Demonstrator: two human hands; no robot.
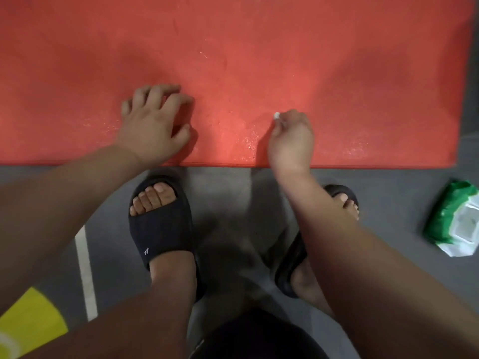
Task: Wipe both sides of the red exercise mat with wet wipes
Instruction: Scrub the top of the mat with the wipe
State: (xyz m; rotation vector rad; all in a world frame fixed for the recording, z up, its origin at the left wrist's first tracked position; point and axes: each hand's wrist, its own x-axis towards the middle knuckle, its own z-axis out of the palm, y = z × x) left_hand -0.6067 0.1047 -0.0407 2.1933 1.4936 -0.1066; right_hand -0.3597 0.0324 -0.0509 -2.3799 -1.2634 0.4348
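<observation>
Mat (pixel 233 60) beneath hands (pixel 155 125) (pixel 291 138) (wipe (pixel 276 115) pinched)

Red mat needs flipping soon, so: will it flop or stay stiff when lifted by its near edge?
Probably floppy and light: the red mat looks thin, its edge low against the floor. The wet sheen near the right hand may make it slippery.

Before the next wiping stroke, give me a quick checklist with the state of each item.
1. Wipe in right hand: ok, pinched; only a small white bit shows.
2. Left hand steadying mat: ok, it rests on the mat.
3. Mat flat on floor: ok along the near edge.
4. Near strip wetted: ok, damp specks show.
5. Underside wiped: cannot tell.
6. Pack at hand: ok, on the floor to the right.
</observation>
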